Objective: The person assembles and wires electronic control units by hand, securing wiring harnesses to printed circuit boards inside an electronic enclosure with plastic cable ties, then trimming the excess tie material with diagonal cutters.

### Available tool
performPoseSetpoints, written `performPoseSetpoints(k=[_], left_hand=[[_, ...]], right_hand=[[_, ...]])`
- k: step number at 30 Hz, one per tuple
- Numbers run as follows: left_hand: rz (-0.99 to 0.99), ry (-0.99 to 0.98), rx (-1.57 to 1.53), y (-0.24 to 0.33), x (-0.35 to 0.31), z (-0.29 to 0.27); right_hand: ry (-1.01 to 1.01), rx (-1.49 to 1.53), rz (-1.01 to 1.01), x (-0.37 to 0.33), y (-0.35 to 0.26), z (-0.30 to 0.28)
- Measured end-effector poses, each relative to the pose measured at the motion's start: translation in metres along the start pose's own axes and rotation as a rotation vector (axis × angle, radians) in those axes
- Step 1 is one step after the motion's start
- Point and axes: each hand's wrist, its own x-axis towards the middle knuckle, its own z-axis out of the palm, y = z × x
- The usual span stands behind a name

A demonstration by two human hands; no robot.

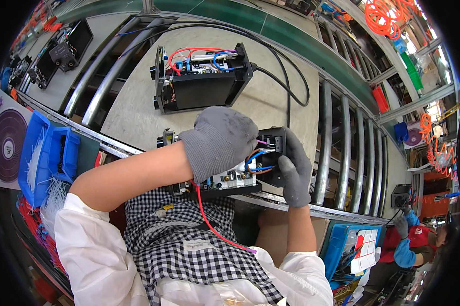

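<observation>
Close in front of me lies an open electronic unit with a silvery heat sink (235, 177) and a black base. My right hand (297, 171), in a grey glove, grips its black end panel (276, 153), thumb on the inner face and fingers behind. My left hand (224, 140), also gloved, reaches across the unit. Its fingers are curled in beside the panel, near a purple-sleeved wire end; what they pinch is hidden. Blue wires (258, 162) loop between heat sink and panel. A loose red wire (205, 217) hangs from the unit over my checked apron.
A second open unit (204, 89) stands farther back on the pale board (133, 112), its black cable (291, 94) looping right. Metal rollers (324, 148) flank the board. Blue bins (44, 158) with cable ties stand left; a blue crate (342, 245) sits right. Another person (413, 239) works far right.
</observation>
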Motion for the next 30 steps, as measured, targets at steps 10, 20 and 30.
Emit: performPoseSetpoints(k=[10,20,30], left_hand=[[0.057,0.044,0.018,0.001,-0.004,0.001],[0.132,-0.091,0.043,-0.004,0.010,0.000],[0.157,-0.140,0.008,-0.008,0.023,-0.001]], right_hand=[[-0.021,0.006,-0.015,-0.002,-0.001,0.000],[0.003,-0.013,-0.046,-0.002,-0.002,0.008],[-0.005,-0.173,-0.149,0.005,0.008,0.004]])
